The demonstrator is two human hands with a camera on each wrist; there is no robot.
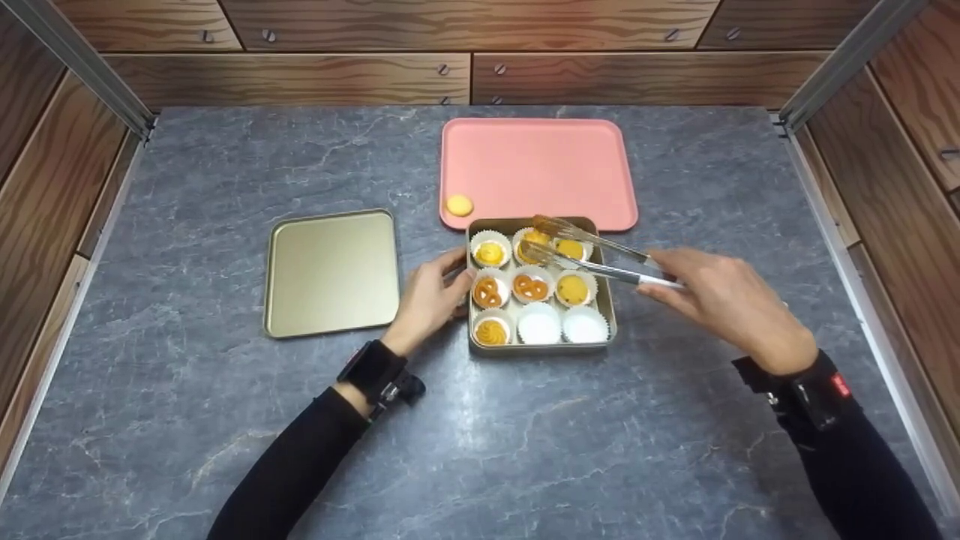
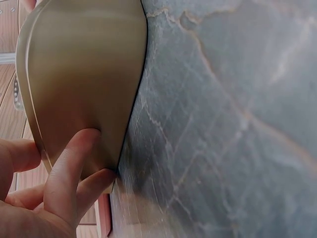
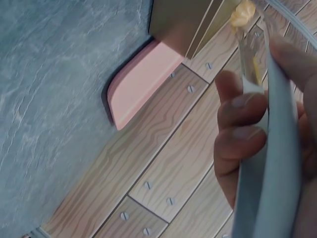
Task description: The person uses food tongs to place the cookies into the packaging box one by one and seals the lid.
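My right hand point(image 1: 739, 304) grips metal tongs with pale handles point(image 1: 615, 271), their tips over the back middle paper cup. In the right wrist view a yellow ridged cookie point(image 3: 243, 15) shows at the tongs' tips. The gold square tin point(image 1: 611, 337) holds rows of white paper cups. Two pretzels point(image 1: 488, 292) lie in the middle row beside a round cookie point(image 1: 572, 289); a swirled cookie point(image 1: 492, 331) sits front left. The other two front cups point(image 1: 539, 324) show only white paper. My left hand point(image 1: 427, 300) touches the tin's left wall with its fingertips.
A pink tray point(image 1: 536, 161) lies behind the tin, with one round yellow cookie point(image 1: 459, 205) at its front left corner. The gold lid point(image 1: 332, 274) lies flat on the grey marbled table point(image 1: 480, 450) to the left. Wood-patterned panels point(image 1: 300, 79) border the table.
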